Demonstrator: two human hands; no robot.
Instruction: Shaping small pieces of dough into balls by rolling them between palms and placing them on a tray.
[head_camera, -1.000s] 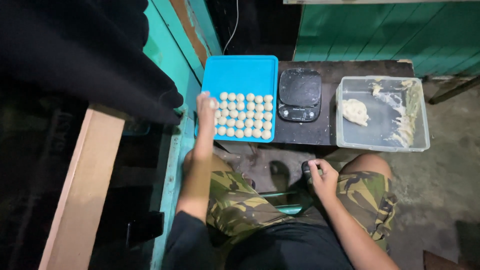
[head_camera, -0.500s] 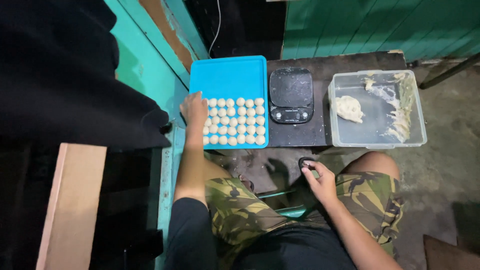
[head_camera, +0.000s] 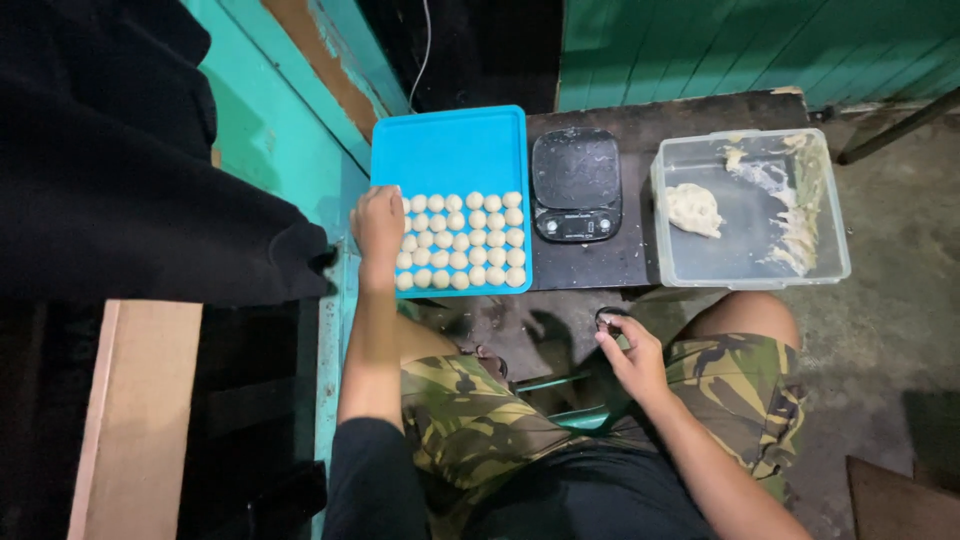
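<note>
Head view: left hand (head_camera: 378, 222) grips blue tray's (head_camera: 450, 150) left edge; right hand (head_camera: 632, 352) loosely curled, empty.

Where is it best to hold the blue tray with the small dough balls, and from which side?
Probably by the two long edges of the blue tray, coming from both sides and keeping it level: the dough balls fill only the near half. The left hand already rests on the left rim.

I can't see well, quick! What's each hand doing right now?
Left hand: rests on the left edge of the blue tray beside the dough balls; grip cannot be told.
Right hand: fingers curled near a small dark ring-shaped thing; holding it cannot be told.
</note>
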